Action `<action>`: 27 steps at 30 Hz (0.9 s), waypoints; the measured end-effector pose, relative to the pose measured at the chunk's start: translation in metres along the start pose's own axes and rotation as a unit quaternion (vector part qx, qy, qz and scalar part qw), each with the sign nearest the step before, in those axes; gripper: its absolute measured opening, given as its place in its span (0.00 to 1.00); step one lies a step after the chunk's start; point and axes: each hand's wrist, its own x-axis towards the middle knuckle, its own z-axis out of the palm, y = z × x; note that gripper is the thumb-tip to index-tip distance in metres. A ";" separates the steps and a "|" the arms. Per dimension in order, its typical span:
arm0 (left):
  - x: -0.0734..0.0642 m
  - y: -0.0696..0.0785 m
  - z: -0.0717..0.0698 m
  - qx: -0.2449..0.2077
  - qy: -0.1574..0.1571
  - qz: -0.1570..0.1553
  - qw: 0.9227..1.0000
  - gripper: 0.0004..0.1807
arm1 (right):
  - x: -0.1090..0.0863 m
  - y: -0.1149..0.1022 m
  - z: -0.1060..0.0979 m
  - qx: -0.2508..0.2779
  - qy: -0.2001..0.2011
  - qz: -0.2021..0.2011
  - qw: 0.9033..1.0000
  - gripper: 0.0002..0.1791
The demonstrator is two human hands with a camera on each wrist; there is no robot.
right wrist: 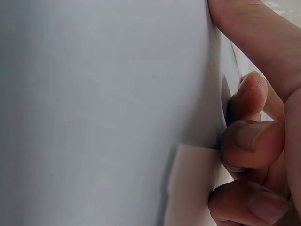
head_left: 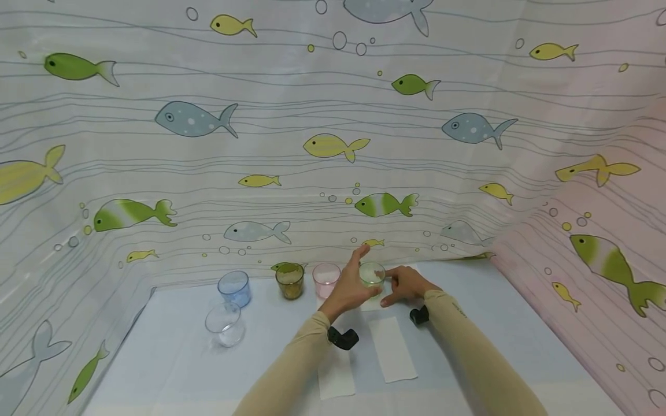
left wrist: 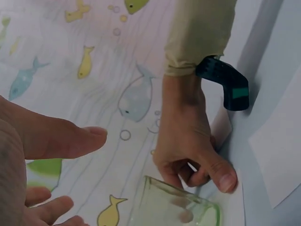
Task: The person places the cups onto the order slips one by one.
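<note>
A pale green glass (head_left: 372,274) stands upright at the back of the table, between my hands. To its left, my left hand (head_left: 347,287) has thumb and fingers spread apart with nothing between them. My right hand (head_left: 409,284) is low at the glass's right side, its fingers loosely bent. One fingertip shows through the glass wall in the left wrist view, where the green glass (left wrist: 176,205) appears at the bottom. In the right wrist view, bent fingers (right wrist: 251,141) come down right at the edge of a white paper strip (right wrist: 190,183).
Left of the green glass stand a pink glass (head_left: 326,280), an amber glass (head_left: 289,282), a blue glass (head_left: 235,289) and a clear glass (head_left: 225,325). Two white strips (head_left: 392,349) (head_left: 336,374) lie nearer the front. A fish-patterned curtain (head_left: 312,115) rises behind the table.
</note>
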 end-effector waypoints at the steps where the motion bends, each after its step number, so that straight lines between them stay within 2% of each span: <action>1: -0.003 0.002 -0.004 -0.001 -0.010 0.008 1.000 0.55 | 0.000 0.000 0.000 -0.001 0.000 -0.001 1.000 0.49; 4: -0.013 0.006 -0.018 -0.007 -0.030 0.030 0.999 0.53 | -0.001 -0.001 0.000 -0.004 0.000 0.000 1.000 0.50; 8: -0.032 0.010 -0.040 -0.016 -0.019 0.053 0.998 0.50 | -0.001 0.000 0.001 -0.011 -0.001 0.006 1.000 0.52; 13: -0.056 0.014 -0.071 -0.033 0.034 0.061 0.997 0.45 | 0.000 0.002 0.000 -0.014 -0.003 0.005 1.000 0.52; 16: -0.068 0.015 -0.092 -0.025 0.070 0.058 0.996 0.41 | -0.001 0.003 0.000 -0.012 -0.004 0.003 1.000 0.53; 23: -0.095 0.013 -0.148 0.033 0.145 0.053 0.987 0.36 | 0.000 0.005 0.000 -0.012 -0.006 0.002 1.000 0.53; 27: -0.113 0.008 -0.174 0.093 0.185 0.025 0.978 0.34 | 0.001 0.003 0.001 -0.011 -0.006 0.005 1.000 0.49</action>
